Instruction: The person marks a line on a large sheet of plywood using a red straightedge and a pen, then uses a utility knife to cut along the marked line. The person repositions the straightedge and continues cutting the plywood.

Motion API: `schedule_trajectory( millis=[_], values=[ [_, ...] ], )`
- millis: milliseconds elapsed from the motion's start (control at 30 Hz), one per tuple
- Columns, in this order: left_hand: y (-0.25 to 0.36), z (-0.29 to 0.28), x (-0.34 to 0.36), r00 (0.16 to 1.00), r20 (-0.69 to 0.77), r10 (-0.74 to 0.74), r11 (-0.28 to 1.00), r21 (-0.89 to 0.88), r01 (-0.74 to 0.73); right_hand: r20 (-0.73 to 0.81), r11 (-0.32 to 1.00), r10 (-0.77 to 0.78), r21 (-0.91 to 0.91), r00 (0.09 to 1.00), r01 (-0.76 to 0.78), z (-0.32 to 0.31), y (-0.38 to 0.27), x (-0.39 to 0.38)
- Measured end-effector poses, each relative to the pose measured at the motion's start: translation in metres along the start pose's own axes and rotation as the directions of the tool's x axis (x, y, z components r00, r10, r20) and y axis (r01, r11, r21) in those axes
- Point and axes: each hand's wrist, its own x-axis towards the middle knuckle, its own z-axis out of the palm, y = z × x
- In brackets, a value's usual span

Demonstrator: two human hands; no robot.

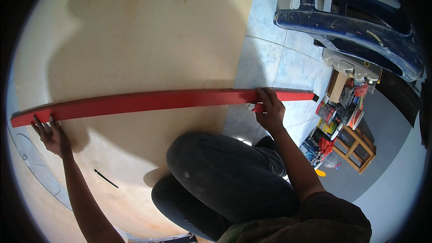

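Observation:
A long red straightedge bar point(148, 103) lies across a pale plywood sheet point(189, 40), its right end reaching past the sheet's edge over the tiles. Near its left end, my left hand point(55, 138) rests spread fingertips on the bar. My right hand point(271, 111) is closed on the bar's right part, fingers over its top. Under those fingers shows a small red piece point(258, 107) with a pale tip; its kind I cannot make out. Lower left on the sheet, a thin dark stick like a pencil point(106, 178) lies apart from both hands.
My bent knees point(216, 171) are close below the bar. Light blue floor tiles point(263, 58) run along the sheet's right edge. A dark blue plastic chair point(342, 27) stands upper right. Beyond it are a wooden frame point(357, 148) and a cluttered heap of boxes and bags point(337, 108).

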Motion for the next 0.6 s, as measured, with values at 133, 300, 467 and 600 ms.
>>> schedule_trajectory(
  millis=[133, 300, 467, 600],
  values=[
    [-0.002, -0.0006, 0.0017, 1.0, -0.002, 0.007, 0.999, 0.034, -0.007, -0.001, 1.0, -0.008, 0.02, 1.0, 0.008, 0.0011, 0.0025, 0.0016],
    [-0.001, 0.0001, 0.0015, 1.0, 0.003, 0.001, 1.0, -0.024, -0.001, 0.01, 0.999, 0.013, 0.04, 1.0, -0.014, -0.0013, -0.0002, 0.0034],
    [-0.001, -0.0005, 0.0013, 1.0, 0.013, 0.011, 0.999, -0.043, -0.01, 0.048, 0.999, 0.043, 0.028, 0.998, -0.044, -0.0069, -0.0046, 0.0094],
    [0.0003, -0.0003, 0.0012, 0.999, 0.034, -0.036, 0.995, -0.087, 0.039, 0.021, 0.999, 0.045, 0.003, 0.999, -0.045, -0.0011, -0.004, 0.0069]
  ],
)
